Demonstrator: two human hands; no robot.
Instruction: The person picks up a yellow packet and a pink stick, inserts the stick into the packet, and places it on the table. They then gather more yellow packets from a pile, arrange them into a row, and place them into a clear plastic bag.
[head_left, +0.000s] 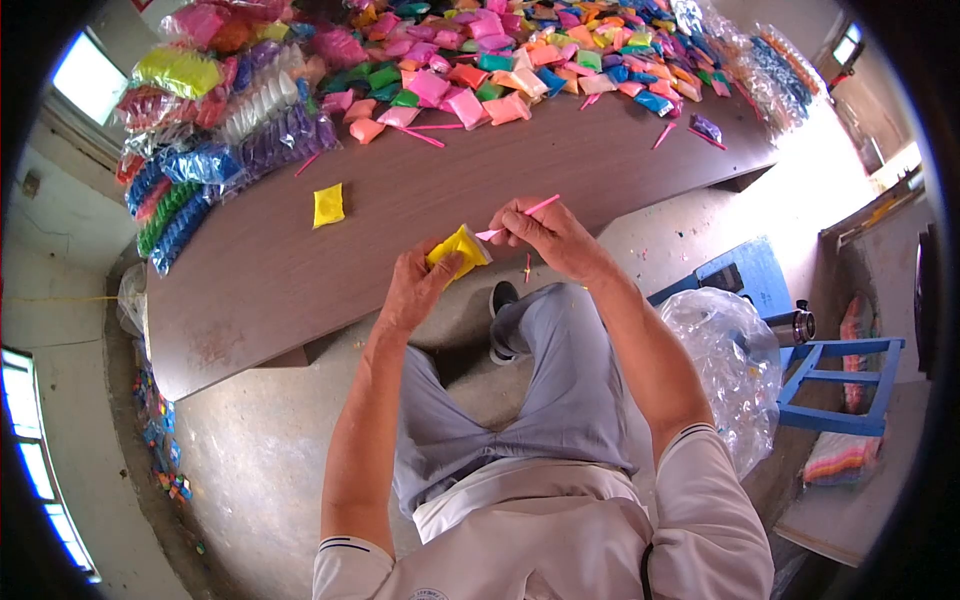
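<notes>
My left hand [420,282] is closed around a small yellow packet [462,250], its clear edge pointing to the right. Pinched in my right hand [550,236] is a thin pink plastic stick [541,206]; its lower tip comes right up to the packet's clear edge. Both hands are over the near edge of the brown table [250,300], above my lap. Another yellow packet [328,205] lies flat on the table to the left of my hands.
Many colourful packets [465,105] are heaped along the table's far side, with loose pink sticks among them. Bundles of bagged packets [265,105] are stacked at the left. A clear plastic bag [725,350] and a blue stool [840,375] stand on the right.
</notes>
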